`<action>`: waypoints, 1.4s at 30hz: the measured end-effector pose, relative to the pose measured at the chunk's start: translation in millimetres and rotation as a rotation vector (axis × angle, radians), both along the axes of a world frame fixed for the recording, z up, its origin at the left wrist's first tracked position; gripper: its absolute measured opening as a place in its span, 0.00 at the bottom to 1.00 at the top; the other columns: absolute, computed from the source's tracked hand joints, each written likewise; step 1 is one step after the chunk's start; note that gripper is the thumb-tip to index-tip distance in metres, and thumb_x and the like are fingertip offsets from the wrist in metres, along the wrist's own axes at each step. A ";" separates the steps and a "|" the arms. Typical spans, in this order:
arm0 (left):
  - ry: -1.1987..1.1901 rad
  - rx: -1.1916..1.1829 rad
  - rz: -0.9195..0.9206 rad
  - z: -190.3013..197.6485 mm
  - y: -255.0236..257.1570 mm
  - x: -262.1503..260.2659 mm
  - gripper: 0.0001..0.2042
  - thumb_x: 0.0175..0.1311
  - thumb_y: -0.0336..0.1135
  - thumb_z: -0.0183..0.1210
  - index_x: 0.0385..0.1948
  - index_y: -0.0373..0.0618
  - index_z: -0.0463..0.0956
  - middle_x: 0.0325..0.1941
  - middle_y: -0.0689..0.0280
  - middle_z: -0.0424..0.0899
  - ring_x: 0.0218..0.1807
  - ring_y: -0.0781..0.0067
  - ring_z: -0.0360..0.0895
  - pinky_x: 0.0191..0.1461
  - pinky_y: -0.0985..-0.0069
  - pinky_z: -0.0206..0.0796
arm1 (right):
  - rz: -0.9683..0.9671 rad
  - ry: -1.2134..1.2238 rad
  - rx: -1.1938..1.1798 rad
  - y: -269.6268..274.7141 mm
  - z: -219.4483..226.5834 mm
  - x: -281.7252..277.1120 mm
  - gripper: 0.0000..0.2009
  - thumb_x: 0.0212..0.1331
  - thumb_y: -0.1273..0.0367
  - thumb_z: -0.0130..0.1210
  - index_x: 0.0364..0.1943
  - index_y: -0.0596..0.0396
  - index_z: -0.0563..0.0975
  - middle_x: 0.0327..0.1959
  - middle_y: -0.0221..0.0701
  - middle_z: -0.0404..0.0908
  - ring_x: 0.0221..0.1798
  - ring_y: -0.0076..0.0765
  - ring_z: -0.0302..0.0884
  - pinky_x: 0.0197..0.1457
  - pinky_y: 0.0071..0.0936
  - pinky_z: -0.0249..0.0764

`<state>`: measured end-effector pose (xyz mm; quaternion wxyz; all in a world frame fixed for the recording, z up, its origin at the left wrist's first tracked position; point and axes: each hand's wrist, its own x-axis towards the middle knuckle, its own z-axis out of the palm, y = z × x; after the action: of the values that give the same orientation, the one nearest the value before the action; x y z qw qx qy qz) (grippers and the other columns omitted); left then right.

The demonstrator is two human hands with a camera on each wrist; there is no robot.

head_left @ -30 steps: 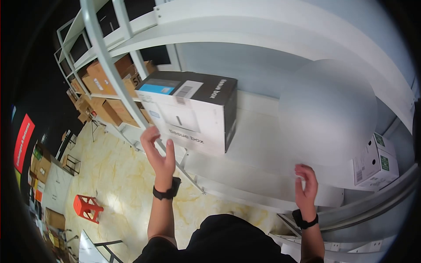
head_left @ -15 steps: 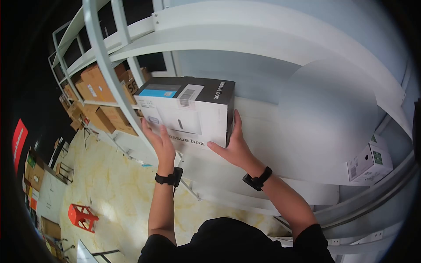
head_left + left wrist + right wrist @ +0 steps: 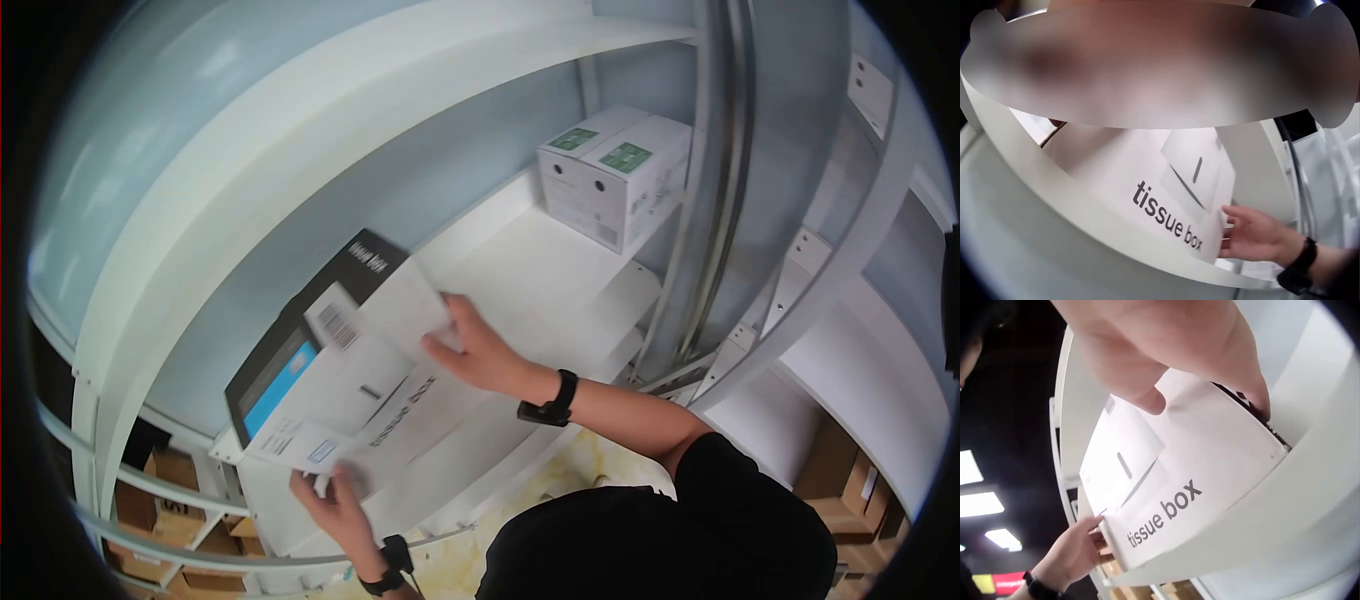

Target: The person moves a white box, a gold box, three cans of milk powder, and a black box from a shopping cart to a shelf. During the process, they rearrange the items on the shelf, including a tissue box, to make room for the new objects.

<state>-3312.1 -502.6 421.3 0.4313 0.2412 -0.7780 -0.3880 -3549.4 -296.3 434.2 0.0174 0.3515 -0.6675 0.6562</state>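
Note:
A white carton with a black top, printed "tissue box" (image 3: 400, 345), is tilted on the white shelf (image 3: 530, 270) in the head view. My left hand (image 3: 335, 510) holds its near left end, low down. At the other end my right hand (image 3: 485, 350) grips it, thumb on the printed face and fingers round the side edge. The right wrist view shows the right hand (image 3: 1172, 350) over the carton (image 3: 1204, 462), with the left hand (image 3: 1072, 556) at the far edge. In the left wrist view a blurred patch hides the left hand; the right hand (image 3: 1254, 234) touches the carton's side.
A white box with green labels (image 3: 610, 180) stands on the same shelf, at its far right end by an upright post (image 3: 715, 200). An upper shelf (image 3: 330, 90) arches overhead. Brown cartons (image 3: 180, 500) sit at the lower left, and others (image 3: 845, 480) at the lower right.
My right hand came across from the right and took hold of the carton's side. The head view has since turned towards the right end of the shelf, and the carton appears more slanted.

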 end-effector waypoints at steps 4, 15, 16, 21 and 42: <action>-0.043 0.121 -0.386 7.9 76.6 -63.6 0.35 0.62 0.25 0.62 0.70 0.38 0.55 0.70 0.52 0.63 0.69 0.57 0.64 0.60 0.63 0.71 | -0.305 -0.013 -0.118 74.9 -8.9 -37.6 0.32 0.64 0.65 0.56 0.67 0.62 0.55 0.62 0.53 0.64 0.64 0.54 0.64 0.68 0.43 0.63; -0.047 0.029 -0.562 -3.2 141.2 -126.6 0.35 0.63 0.23 0.60 0.72 0.40 0.54 0.69 0.52 0.64 0.67 0.57 0.67 0.56 0.66 0.76 | -0.750 0.160 -0.037 167.0 -21.7 -43.0 0.37 0.57 0.67 0.62 0.68 0.64 0.56 0.65 0.51 0.61 0.68 0.55 0.62 0.71 0.40 0.61; -0.050 0.027 -0.573 -1.9 143.9 -126.3 0.35 0.63 0.23 0.60 0.72 0.40 0.54 0.69 0.52 0.64 0.67 0.57 0.67 0.56 0.66 0.76 | -0.762 0.150 -0.068 170.7 -23.2 -44.8 0.37 0.56 0.68 0.63 0.68 0.64 0.57 0.65 0.50 0.60 0.68 0.55 0.61 0.72 0.39 0.61; -0.074 -0.023 -0.591 -1.0 155.5 -127.7 0.35 0.62 0.21 0.60 0.72 0.40 0.55 0.70 0.54 0.63 0.65 0.58 0.69 0.54 0.69 0.78 | -0.828 0.242 -0.027 178.3 -25.7 -46.7 0.36 0.55 0.68 0.65 0.67 0.63 0.59 0.65 0.50 0.60 0.68 0.56 0.61 0.71 0.40 0.62; -0.579 0.154 -0.901 -175.5 97.6 -48.6 0.08 0.61 0.28 0.62 0.41 0.40 0.79 0.33 0.61 0.85 0.33 0.71 0.83 0.38 0.76 0.74 | -0.689 -0.047 0.009 200.8 -173.3 30.4 0.31 0.56 0.73 0.62 0.64 0.58 0.62 0.63 0.44 0.64 0.59 0.45 0.71 0.60 0.35 0.72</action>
<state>-3360.7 -405.1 245.8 -0.0286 0.0118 -0.8607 -0.5081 -3519.0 -95.5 260.9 0.2209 0.0903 -0.7500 0.6169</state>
